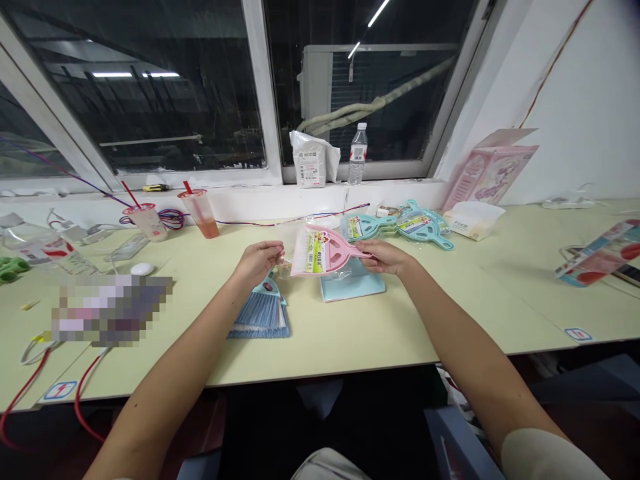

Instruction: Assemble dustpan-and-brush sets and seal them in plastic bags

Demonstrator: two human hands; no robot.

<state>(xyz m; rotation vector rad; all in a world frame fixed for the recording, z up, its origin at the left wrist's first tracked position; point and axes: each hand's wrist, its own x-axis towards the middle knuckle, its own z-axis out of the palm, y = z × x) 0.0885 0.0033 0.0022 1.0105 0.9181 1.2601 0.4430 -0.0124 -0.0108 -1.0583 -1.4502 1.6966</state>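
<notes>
A pink brush and dustpan set point(327, 252) in clear wrapping hangs above the table. My right hand point(383, 257) is closed on its handle. At the wrapping's left end, my left hand point(260, 262) pinches the clear plastic. Below my left hand, a broom head with blue bristles point(263, 313) lies on the table. Under the pink set is a light blue dustpan point(353, 287), partly covered. Behind my right hand lie wrapped teal brush sets point(423, 225).
The pale table point(340, 340) runs along a window. Drink cups point(203, 213), a water bottle point(357, 155) and a white package point(313, 160) stand at the back. A pink box point(493, 170) is back right. Cables and a mouse point(143, 269) lie left.
</notes>
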